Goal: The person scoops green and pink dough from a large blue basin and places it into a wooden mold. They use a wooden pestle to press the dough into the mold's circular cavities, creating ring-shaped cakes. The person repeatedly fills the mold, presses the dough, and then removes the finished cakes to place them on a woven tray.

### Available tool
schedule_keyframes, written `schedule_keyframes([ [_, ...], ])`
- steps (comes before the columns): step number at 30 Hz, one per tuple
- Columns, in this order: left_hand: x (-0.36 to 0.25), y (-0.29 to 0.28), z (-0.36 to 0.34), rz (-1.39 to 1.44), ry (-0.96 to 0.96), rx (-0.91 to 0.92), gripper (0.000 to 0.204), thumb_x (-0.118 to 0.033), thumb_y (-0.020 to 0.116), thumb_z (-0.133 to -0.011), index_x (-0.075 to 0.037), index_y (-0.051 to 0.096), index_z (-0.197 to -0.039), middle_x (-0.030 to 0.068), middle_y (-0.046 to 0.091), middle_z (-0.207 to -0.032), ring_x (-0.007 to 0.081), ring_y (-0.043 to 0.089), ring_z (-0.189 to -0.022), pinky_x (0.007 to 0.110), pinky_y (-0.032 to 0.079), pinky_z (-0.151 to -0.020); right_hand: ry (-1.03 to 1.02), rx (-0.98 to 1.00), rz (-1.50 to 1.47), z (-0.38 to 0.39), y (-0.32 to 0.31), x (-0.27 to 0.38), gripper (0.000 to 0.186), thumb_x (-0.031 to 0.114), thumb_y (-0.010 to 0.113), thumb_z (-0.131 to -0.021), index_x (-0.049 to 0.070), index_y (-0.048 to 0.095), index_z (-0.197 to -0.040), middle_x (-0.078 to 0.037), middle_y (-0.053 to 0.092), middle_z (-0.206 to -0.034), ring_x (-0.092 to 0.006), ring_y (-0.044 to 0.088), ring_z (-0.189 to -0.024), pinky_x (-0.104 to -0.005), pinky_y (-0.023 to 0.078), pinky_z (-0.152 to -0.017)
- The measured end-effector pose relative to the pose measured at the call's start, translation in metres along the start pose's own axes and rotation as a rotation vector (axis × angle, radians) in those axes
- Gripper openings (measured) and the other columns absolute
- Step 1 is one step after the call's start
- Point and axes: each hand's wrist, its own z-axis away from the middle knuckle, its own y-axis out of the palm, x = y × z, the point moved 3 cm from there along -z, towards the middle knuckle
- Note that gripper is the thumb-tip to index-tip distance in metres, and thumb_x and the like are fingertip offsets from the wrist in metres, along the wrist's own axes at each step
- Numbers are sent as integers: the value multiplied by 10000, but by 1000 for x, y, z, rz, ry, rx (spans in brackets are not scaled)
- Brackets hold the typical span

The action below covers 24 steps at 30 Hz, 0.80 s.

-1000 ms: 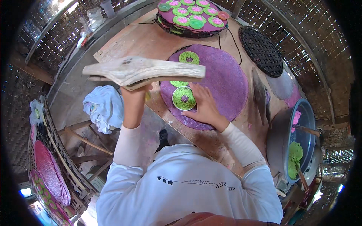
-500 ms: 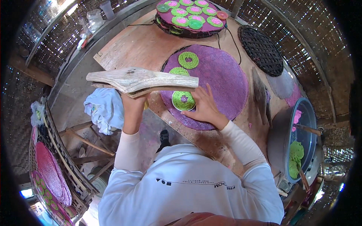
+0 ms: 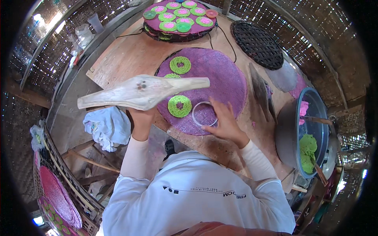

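Observation:
My left hand (image 3: 141,122) is closed under a pale two-handled wooden press (image 3: 145,93), its fingers mostly hidden by the wood. Thumb and fingers of my right hand (image 3: 228,122) grip a thin white ring (image 3: 193,117) over the near part of a round purple mat (image 3: 224,74). Only the mat shows through the ring. Just left of it lies a lacy green round of strands (image 3: 172,107) with a small hole in its middle. A second green round (image 3: 173,64) is at the mat's far left, and a third (image 3: 171,75) is partly covered by the press.
A round stack (image 3: 177,37) topped with green-and-pink rounds stands at the back. A dark woven tray (image 3: 258,45) lies right of it. At the right, a grey tub (image 3: 284,137) holds green dough (image 3: 308,147) and pink dough. Crumpled white cloth (image 3: 108,126) is at the left.
My right hand has shifted the white ring off the nearest green round to its right. The press has swung left and tilted, uncovering that round. The whole view has shifted slightly.

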Motion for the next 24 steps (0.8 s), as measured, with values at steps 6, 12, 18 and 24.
schedule_keyframes([
  [6, -5, 48, 17, 318, -217, 340, 465, -282, 545, -816, -41, 430, -1196, 114, 514, -1149, 218, 493, -1067, 345, 349, -954, -233, -587, -309, 9, -74, 27, 581, 300, 632, -738, 25, 444, -1214, -189, 453, -1214, -307, 435, -1136, -422, 308, -966],
  [12, -62, 104, 9, 143, 206, 875, 436, -362, 538, -788, -75, 477, -1110, 83, 558, -1024, 204, 544, -892, 335, 391, -795, -227, -425, -265, 8, -148, 30, 281, 264, 528, -841, 13, 587, -953, -109, 595, -770, -141, 554, -584, -260, 429, -518],
  [18, -166, 126, -36, -68, 684, 1032, 270, -298, 641, -617, -101, 528, -762, 10, 543, -594, 199, 563, -568, 319, 380, -547, -137, -824, -1089, -17, -185, 42, 387, 361, 324, -938, 17, 481, -1020, -41, 487, -626, -113, 487, -476, -233, 393, -430],
  [24, -188, 127, -44, -324, 1064, 853, 118, -209, 581, -659, -125, 499, -645, 8, 494, -499, 150, 521, -440, 295, 341, -433, -162, -556, -633, 32, -173, 52, 310, 93, 547, -790, 23, 330, -1001, -82, 486, -681, -179, 481, -446, -308, 401, -412],
])
